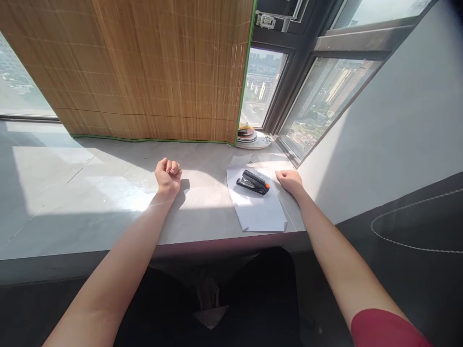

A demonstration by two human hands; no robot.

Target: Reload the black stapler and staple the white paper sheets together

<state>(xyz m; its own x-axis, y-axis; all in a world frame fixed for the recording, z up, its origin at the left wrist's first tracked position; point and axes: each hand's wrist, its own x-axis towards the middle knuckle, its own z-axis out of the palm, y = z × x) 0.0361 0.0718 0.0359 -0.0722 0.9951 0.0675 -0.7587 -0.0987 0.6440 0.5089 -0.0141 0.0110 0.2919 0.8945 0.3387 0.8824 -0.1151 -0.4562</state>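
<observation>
A black stapler (253, 182) with an orange end lies on white sheets of paper (258, 212) on the pale windowsill. My left hand (168, 174) rests to the left of the paper, curled into a loose fist with nothing visible in it. At the right of the paper, close to its edge, my right hand (289, 181) lies on the sill with its fingers folded in. Neither hand touches the stapler. Some fingers of the right hand are turned out of sight.
A bamboo blind (155, 72) with a green border hangs over the window. Stacked plates (249, 137) stand in the far corner by the window frame (285, 96). A white wall (390, 115) bounds the right side, and a beaded cord (405, 246) hangs there.
</observation>
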